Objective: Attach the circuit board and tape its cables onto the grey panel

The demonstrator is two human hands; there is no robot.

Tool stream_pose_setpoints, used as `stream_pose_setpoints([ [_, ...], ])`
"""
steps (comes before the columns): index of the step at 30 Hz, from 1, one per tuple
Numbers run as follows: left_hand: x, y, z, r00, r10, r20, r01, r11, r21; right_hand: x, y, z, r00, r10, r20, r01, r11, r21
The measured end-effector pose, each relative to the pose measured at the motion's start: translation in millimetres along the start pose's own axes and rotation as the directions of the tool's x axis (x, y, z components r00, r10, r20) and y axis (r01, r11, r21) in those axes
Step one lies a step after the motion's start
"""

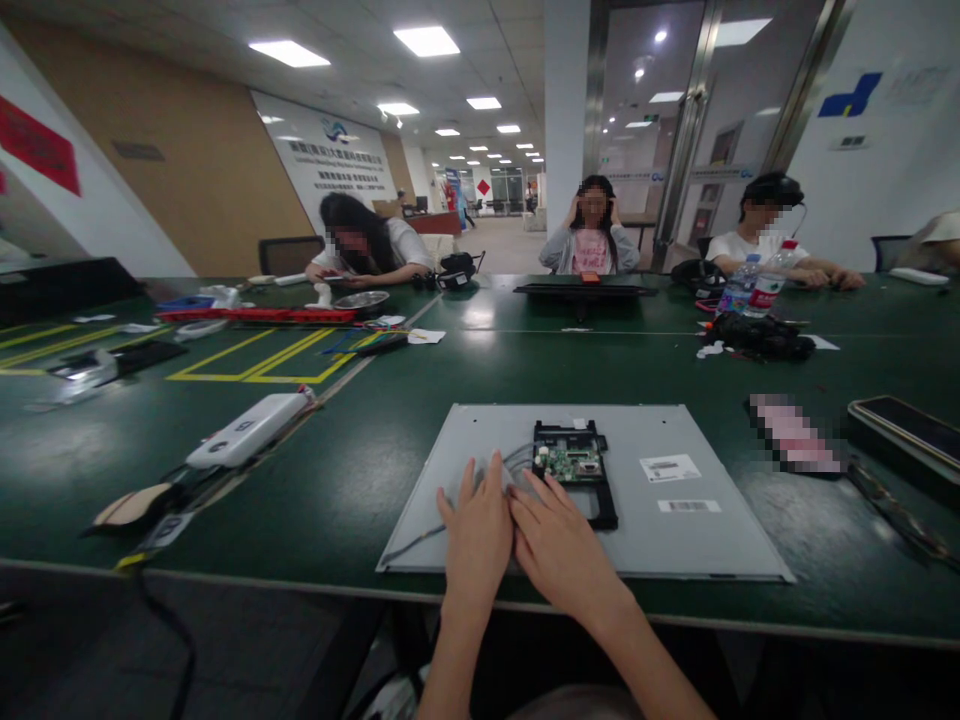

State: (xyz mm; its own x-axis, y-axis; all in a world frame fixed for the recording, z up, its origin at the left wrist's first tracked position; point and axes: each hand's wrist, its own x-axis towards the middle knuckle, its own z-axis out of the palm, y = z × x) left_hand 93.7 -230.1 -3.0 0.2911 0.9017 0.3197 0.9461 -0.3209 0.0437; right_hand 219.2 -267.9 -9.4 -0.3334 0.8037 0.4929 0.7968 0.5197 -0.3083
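Observation:
A grey flat display panel [660,535] lies on the green table in front of me, two white labels on its right part. On it sits a black plastic bracket [604,508] holding a green circuit board [566,462]. Grey cables [519,455] run left from the board, and a thin cable [420,541] shows at the panel's left side. My left hand [478,530] rests over the panel left of the bracket, fingers stretched out. Beside it, touching, my right hand [564,550] reaches its extended fingers to the bracket's lower left edge. What lies beneath my fingers is hidden.
A white power strip [251,430] and a computer mouse [133,508] lie to the left. Phones [911,432] lie at the right. Farther back are bottles [771,280], a black flat screen [585,291] and a red strip [262,315]. Several people sit across the table.

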Motion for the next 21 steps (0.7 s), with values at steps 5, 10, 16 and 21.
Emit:
stream_pose_setpoints([
  [5,-0.9,-1.3,0.4,1.0,-0.018,-0.007,0.018,1.0,-0.017,-1.0,-1.4,-4.1,1.0,-0.011,-0.007,0.011,1.0,0.025],
  [10,5.1,-5.6,4.5,0.995,-0.096,-0.002,0.095,0.986,-0.134,-2.3,-2.6,-5.7,1.0,-0.022,0.012,0.022,0.998,0.058],
  [16,8.4,-6.0,3.8,0.994,-0.106,-0.037,0.099,0.981,-0.168,-3.4,-3.6,-6.8,1.0,-0.008,0.03,0.005,0.996,0.091],
  [21,5.6,-4.1,0.0,0.985,-0.116,-0.131,0.096,0.984,-0.152,-3.1,-3.0,-6.5,0.999,-0.015,0.036,0.011,0.994,0.107],
])
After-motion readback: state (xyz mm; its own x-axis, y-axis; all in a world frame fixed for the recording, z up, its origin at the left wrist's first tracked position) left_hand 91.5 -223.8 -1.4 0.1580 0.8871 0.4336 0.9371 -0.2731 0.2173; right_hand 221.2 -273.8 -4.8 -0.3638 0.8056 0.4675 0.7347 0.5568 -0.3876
